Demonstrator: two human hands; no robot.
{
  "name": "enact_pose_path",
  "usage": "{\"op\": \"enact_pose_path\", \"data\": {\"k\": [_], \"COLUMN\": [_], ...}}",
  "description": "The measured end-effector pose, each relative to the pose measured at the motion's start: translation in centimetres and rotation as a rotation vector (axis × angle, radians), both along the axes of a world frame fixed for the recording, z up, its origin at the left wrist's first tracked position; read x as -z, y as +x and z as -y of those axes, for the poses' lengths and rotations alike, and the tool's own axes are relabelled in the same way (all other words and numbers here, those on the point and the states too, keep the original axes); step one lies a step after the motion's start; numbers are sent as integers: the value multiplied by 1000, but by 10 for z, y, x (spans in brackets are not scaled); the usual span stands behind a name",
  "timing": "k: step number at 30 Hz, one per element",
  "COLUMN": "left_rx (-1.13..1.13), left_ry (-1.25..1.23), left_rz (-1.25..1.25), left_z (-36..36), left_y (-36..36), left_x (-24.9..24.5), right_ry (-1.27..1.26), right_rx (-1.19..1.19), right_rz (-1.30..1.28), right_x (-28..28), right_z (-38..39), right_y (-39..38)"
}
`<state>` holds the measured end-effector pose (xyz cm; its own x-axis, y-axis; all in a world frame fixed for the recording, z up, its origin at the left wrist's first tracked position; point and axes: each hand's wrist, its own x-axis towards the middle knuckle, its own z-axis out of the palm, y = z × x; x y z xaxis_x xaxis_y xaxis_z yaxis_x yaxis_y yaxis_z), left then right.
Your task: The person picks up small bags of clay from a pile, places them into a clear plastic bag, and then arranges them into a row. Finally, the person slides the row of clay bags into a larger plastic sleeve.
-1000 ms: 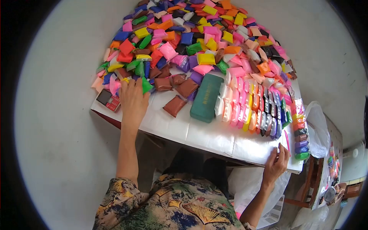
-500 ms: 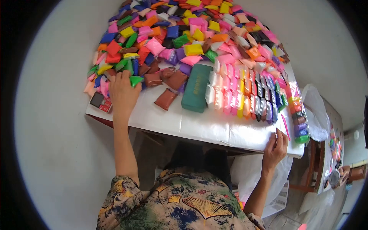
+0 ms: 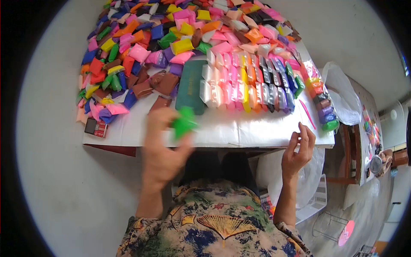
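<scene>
My left hand [image 3: 162,152], blurred by motion, pinches a small bright green packet [image 3: 185,123] between thumb and fingers above the front of the white-covered table [image 3: 239,133]. Beyond it lie brown packets [image 3: 160,104] and a dark green case [image 3: 191,88]. To the right of the case, several rows of glossy colored packets [image 3: 250,81] are lined up side by side. At the front right edge, my right hand [image 3: 298,150] hovers palm up with loosely bent fingers apart, nothing visible in it. Nearest to it is a thin pink stick [image 3: 307,115].
A large heap of mixed colored packets [image 3: 141,51] covers the back and left of the table. A clear bag of stacked packets [image 3: 327,109] lies along the right edge. A small red and black box-like item [image 3: 96,127] sits at the left corner. A white plastic bag [image 3: 340,94] hangs beyond.
My left hand has come away from the heap, moving right and toward me with the green packet. The view has shifted; my right hand stays near the front right edge.
</scene>
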<state>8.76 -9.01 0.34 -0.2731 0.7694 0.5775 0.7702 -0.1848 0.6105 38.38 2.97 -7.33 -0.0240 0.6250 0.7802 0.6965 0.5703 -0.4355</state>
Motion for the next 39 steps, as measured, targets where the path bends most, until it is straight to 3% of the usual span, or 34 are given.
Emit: {"op": "enact_pose_path", "data": {"k": [3,9,13,20,32,39], "left_rx": [373,556,479,414,370,289], "left_ry": [18,-54,-163,-129,-105,-99], "left_rz": [-23,-130,-74,-30,-24,34], "left_z": [-27,-60,-53,-41,-39,-33], "left_y": [51,66,61,57,57,63], "left_x": [31,56,49,60,60,63], "right_ry": [6,-75,-133,-166,-122,-125], "right_rx": [-165,-521,-613,-736,-525,-275], "right_rz": [-40,241,373,431,493,518], "right_x": [-7,-15,-7,-12,-26,-24], "right_z": [16,21,16,4,19,35], "right_y": [-16,-32,-37,-49,-56,-52]}}
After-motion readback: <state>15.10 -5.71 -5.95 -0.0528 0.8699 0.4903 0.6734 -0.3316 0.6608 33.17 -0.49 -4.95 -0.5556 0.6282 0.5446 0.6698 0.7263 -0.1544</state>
